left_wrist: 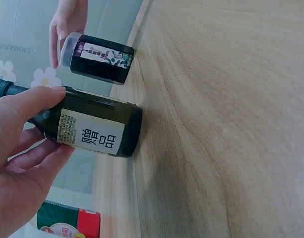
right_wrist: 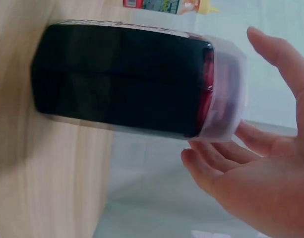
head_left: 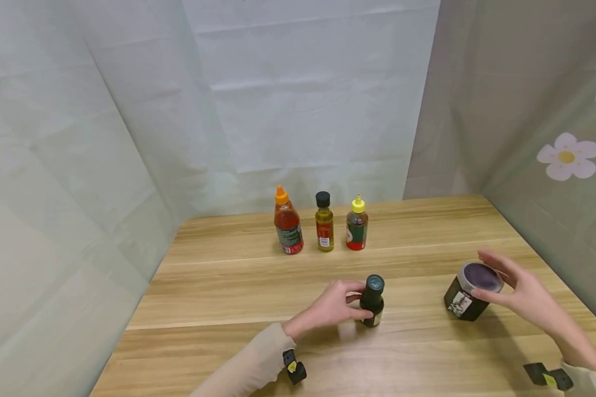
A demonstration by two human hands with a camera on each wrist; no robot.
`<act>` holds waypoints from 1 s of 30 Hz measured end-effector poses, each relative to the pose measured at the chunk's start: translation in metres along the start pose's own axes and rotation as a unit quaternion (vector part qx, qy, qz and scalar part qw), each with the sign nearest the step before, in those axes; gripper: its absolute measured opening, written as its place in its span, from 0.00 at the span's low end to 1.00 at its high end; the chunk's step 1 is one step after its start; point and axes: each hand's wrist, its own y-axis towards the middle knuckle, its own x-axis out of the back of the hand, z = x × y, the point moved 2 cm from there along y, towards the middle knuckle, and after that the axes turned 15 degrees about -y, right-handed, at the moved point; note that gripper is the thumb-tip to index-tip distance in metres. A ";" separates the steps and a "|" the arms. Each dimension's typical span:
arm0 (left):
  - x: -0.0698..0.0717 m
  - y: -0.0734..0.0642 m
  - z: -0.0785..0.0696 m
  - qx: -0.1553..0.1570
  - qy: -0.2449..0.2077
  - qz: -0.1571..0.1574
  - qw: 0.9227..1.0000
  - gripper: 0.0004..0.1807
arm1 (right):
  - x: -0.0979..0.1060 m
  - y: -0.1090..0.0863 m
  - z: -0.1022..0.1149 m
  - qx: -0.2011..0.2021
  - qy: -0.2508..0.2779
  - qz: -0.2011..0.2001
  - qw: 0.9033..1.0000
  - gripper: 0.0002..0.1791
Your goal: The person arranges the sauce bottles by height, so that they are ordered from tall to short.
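Observation:
My left hand [head_left: 330,306] holds a small dark green glass bottle [head_left: 374,284] with a dark cap, thumb on one side and fingers on the other. In the left wrist view a pale label [left_wrist: 90,131] with dark characters shows on the bottle, whose base is at the wooden table. Off to the right, my right hand [head_left: 533,300] is spread around the top of a dark jar [head_left: 452,300] with a translucent lid [right_wrist: 225,91]. The right wrist view shows the thumb [right_wrist: 273,49] apart from the lid, while the other fingers lie close by its edge. The jar stands upright.
Behind the hands, a red sauce bottle [head_left: 288,229] with an orange tip, an oil bottle [head_left: 324,226] with a black cap and a smaller sauce bottle [head_left: 356,229] with a yellow tip stand in a row. Pale curtains [head_left: 308,99] border the wooden table [head_left: 218,298].

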 end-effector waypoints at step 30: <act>-0.001 0.002 0.001 0.000 -0.007 -0.012 1.000 0.26 | -0.015 -0.003 -0.018 -0.059 0.018 -0.014 0.998 0.39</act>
